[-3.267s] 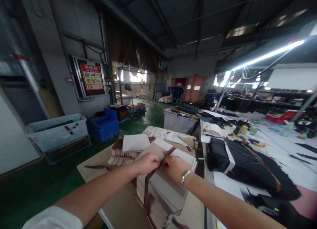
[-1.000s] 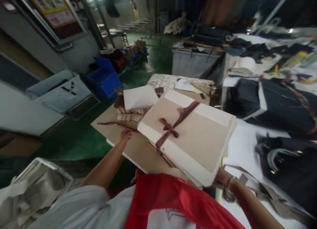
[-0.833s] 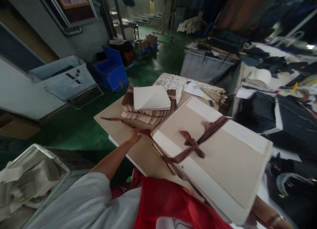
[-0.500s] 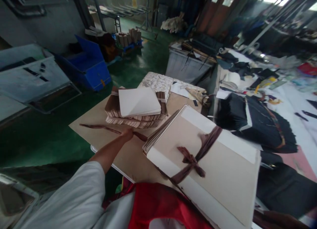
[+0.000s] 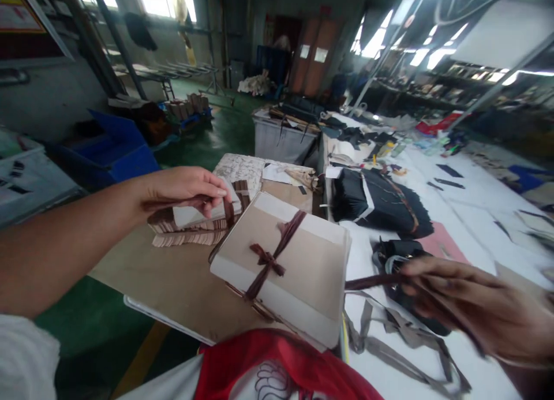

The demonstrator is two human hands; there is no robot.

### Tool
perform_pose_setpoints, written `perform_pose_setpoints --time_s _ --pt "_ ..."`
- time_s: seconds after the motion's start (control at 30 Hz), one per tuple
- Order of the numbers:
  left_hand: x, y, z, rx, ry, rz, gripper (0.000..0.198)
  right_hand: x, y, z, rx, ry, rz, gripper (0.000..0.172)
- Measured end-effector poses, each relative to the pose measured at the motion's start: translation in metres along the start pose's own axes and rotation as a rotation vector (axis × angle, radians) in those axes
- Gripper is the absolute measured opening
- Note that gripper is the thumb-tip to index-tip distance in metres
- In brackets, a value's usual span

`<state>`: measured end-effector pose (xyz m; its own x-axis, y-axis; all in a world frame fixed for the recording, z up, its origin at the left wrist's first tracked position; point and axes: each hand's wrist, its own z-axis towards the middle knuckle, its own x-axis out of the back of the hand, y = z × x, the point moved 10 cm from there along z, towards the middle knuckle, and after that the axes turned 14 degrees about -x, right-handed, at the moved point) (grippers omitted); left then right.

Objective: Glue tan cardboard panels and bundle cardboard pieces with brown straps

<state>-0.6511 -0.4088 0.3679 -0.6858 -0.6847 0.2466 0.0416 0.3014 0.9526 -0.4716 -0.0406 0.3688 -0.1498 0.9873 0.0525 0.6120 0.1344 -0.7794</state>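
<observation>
While pinching brown fabric strip point(image 5: 228, 211) in left grip point(image 5: 188, 187), also clasping brown fabric tail point(image 5: 372, 281) in right grip point(image 5: 471, 307), with bow-tied stack of card sheets point(image 5: 303, 273) between, on brown-topped counter point(image 5: 182, 284), just beside layered brown bundle point(image 5: 190, 237).

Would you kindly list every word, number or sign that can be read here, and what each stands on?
No text is legible.
Red-and-yellow poster, upper left: cut off by the edge, too blurred to read.
White sheets on the brown doors: too small to tell.
Line drawing on the wearer's front: no readable word.
Tied stack: no lettering visible on top.
</observation>
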Motion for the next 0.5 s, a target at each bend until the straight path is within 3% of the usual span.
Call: perform_pose_setpoints --time_s 0.13,0.23,0.33,0.43,0.5 --pt "-0.057 0.038 0.001 -0.124 -0.183 -0.118 0.032 -0.072 -0.033 0.025 0.097 -0.273 0.076 0.042" --pt "-0.084 0.047 0.004 -0.196 -0.303 -0.066 0.036 -0.107 -0.051 0.049 0.161 -0.299 -0.159 0.052" --pt "-0.092 0.048 0.011 -0.215 -0.289 0.178 0.031 -0.111 -0.071 0.063 0.316 -0.061 -0.517 0.028" --pt "-0.100 0.061 0.020 -0.358 -0.239 0.753 0.019 -0.110 -0.099 0.053 0.574 0.298 -0.867 0.012" --pt "-0.112 0.077 0.020 -0.536 -0.184 1.161 0.022 -0.117 -0.110 0.042 0.715 0.394 -0.936 0.011"
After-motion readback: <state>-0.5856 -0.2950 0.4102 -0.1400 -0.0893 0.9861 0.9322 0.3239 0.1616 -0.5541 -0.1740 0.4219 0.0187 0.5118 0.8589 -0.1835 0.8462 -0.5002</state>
